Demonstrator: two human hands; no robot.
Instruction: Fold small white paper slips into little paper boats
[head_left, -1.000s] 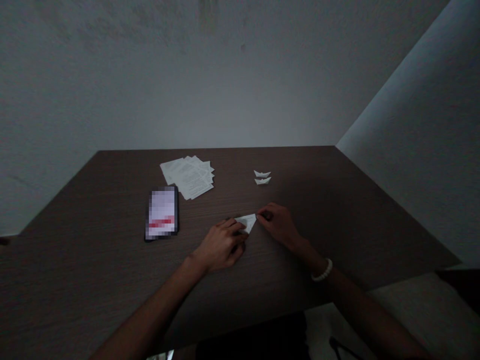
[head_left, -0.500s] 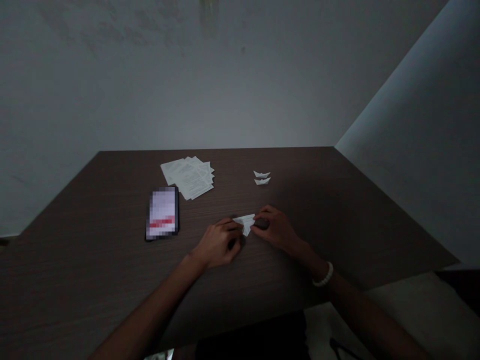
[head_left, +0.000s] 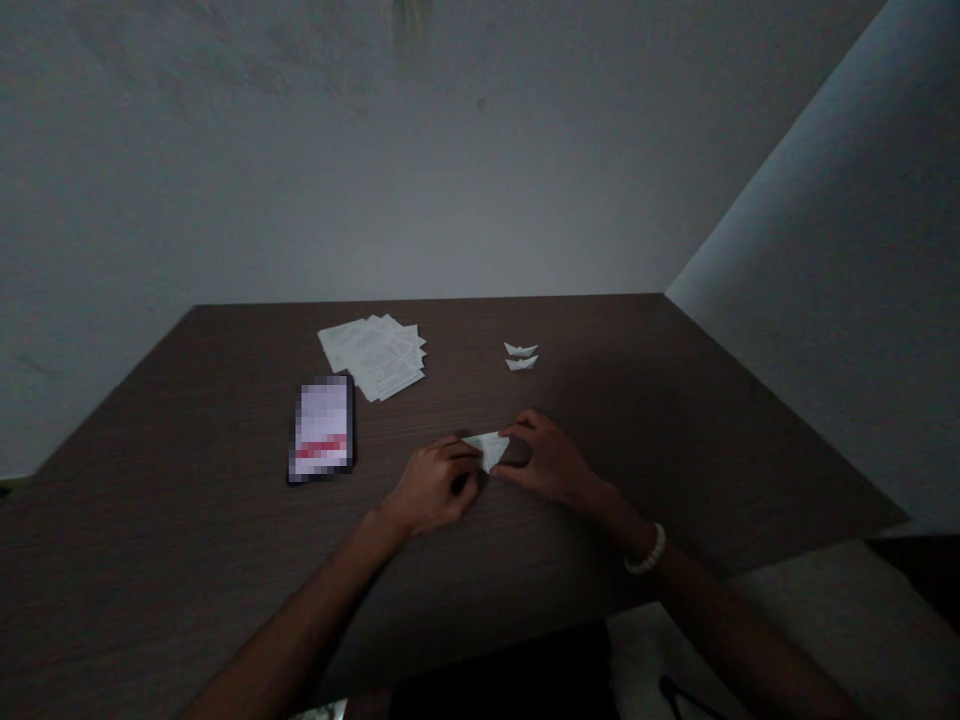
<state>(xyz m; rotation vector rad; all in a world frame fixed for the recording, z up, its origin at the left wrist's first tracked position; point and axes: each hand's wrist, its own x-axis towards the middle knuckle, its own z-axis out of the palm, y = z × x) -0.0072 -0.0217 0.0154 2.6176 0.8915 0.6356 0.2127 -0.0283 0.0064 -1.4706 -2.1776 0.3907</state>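
At the left of the desk [head_left: 187, 420] lay a dark-rimmed device [head_left: 321, 430], its screen blurred into blocks, and just behind it a fanned pile of printed sheets [head_left: 379, 352]. Farther right, the left hand [head_left: 435, 485] lay with its fingers curled over the left end of a small folded paper [head_left: 489, 453]; whether they pinched or only pressed could not be told. The paper sat low on the desk between the hands, in front of two little paper boats [head_left: 521, 357]. The right hand [head_left: 544, 457] held its right end between a fingertip at the upper edge and a thumb near the lower point, the two bowed apart in a ring.

If the left fingers bore too lightly, the paper might well have skidded or turned; an uneven pull from the right could have creased it askew or torn so small a piece. Dim light made the fold lines hard to judge.

The device and sheets limited room on the left. Behind the paper, a strip of desk separated it from the boats, with the wall [head_left: 450, 180] beyond. Rightward, past the beaded bracelet [head_left: 651, 550], the desk offered the widest room before its slanting edge.
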